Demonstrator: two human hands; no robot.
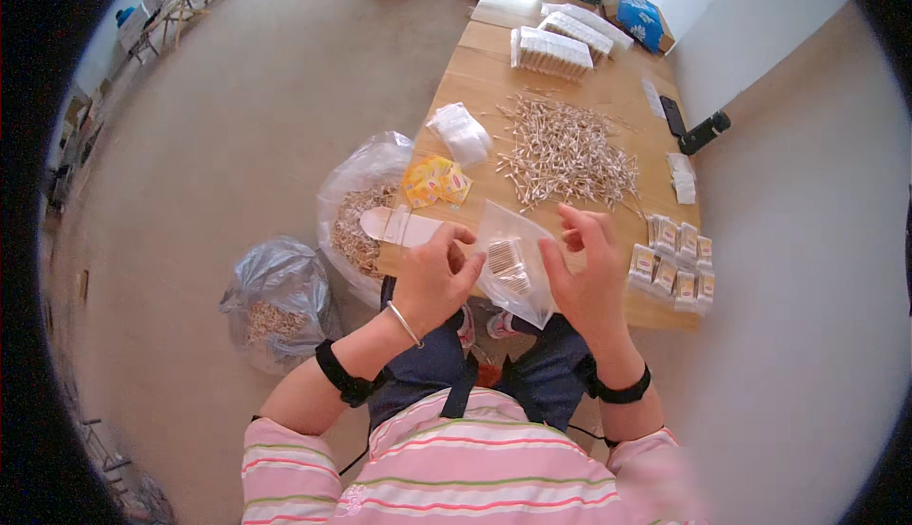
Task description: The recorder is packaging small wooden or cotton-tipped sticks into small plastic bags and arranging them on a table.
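Observation:
A clear plastic bag [521, 225] hangs in front of me at the table's near edge, with a row of cotton swabs [508, 266] inside. My left hand [437, 276] is closed, its thumb and fingers pinched at the bag's left edge. On the bag's right side is my right hand [589, 273], fingers apart and partly bent; its thumb lies close to the bag's edge, and contact is hard to make out. Beyond both hands spreads a loose pile of cotton swabs [565, 152]. Yellow printed cards [437, 181] lie left of the pile.
White plastic packets [460, 133] lie near the table's left edge. Small filled packs [673, 264] sit at the right, bundled swabs [553, 54] farther back. A dark bottle [704, 133] and phone [673, 116] lie by the wall. Swab-filled sacks [285, 283] stand left, near a white paddle-shaped strip [399, 226].

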